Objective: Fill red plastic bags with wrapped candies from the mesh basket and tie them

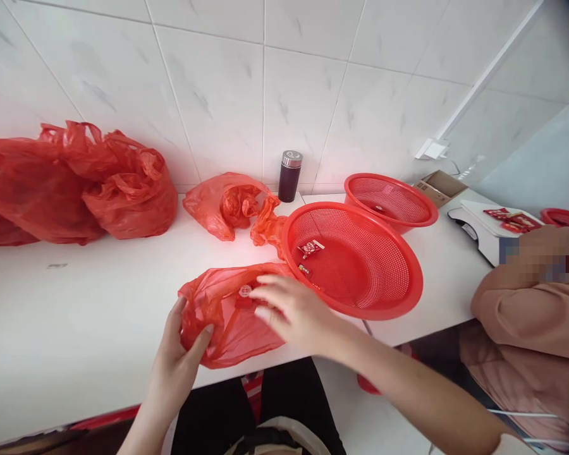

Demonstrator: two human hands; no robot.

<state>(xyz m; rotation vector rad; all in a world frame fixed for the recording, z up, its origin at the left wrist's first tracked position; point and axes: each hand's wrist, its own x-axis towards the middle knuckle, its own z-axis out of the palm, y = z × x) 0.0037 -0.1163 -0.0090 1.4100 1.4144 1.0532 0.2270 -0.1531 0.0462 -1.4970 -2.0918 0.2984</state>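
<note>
A red plastic bag (237,351) lies on the white table in front of me. My left hand (177,344) pinches its left side, thumb on top and fingers beneath the film. Over the bag's right part, my right hand (291,309) reaches in with fingers stretched and spread, slightly blurred. By its fingertips is a small red packet (244,292) with a round white mark, at the bag; I cannot tell whether they touch. To the right of the bag stands a large red plastic basket (415,278) with a few small packets (310,249) inside.
Several filled red bags (128,202) stand on the left by the tiled wall. A crumpled red bag (213,202) and dark flask (290,180) are at the back. Behind the large basket are another red basket (427,215) and a cardboard box (440,183). A co-worker (531,316) sits right.
</note>
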